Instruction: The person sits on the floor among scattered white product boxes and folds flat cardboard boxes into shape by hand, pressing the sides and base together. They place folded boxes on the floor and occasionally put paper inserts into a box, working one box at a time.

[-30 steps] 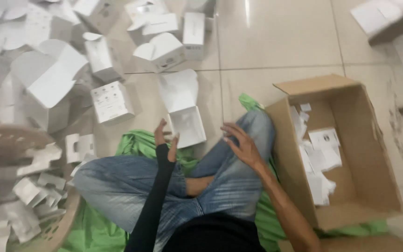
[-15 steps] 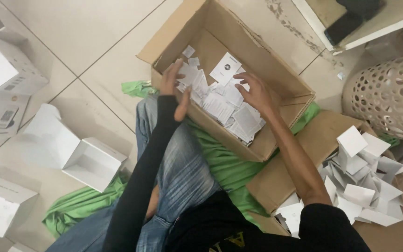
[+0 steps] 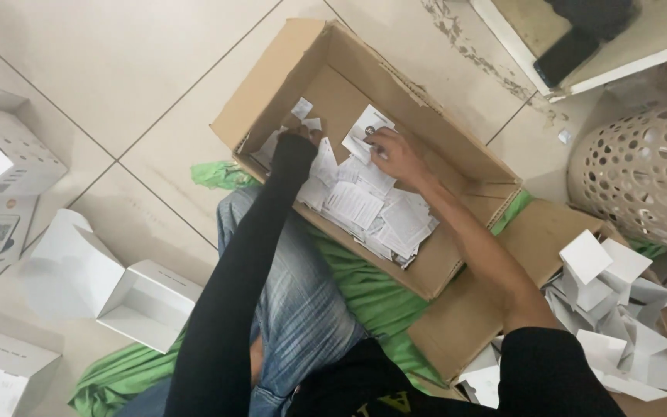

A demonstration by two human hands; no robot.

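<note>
A pale tiled floor [image 3: 140,93] fills most of the view, and on it, over a crumpled green cloth [image 3: 364,293], lies an open brown cardboard box [image 3: 272,85] with its flaps spread. To the right stands a round cream plastic basket pierced with holes [image 3: 650,170], and below it a heap of folded white card inserts [image 3: 619,309]. On the left, an open white carton with its lid raised [image 3: 144,305] sits among other white cartons. Inside the brown box lies a loose pile of small white printed leaflets [image 3: 372,212]. The right hand [image 3: 397,153] pinches one white leaflet [image 3: 364,127] between thumb and fingertips, lifted at the pile's far end. The left hand [image 3: 296,143], black-sleeved, reaches into the box beside it; whether its fingers are closed on anything cannot be told.
</note>
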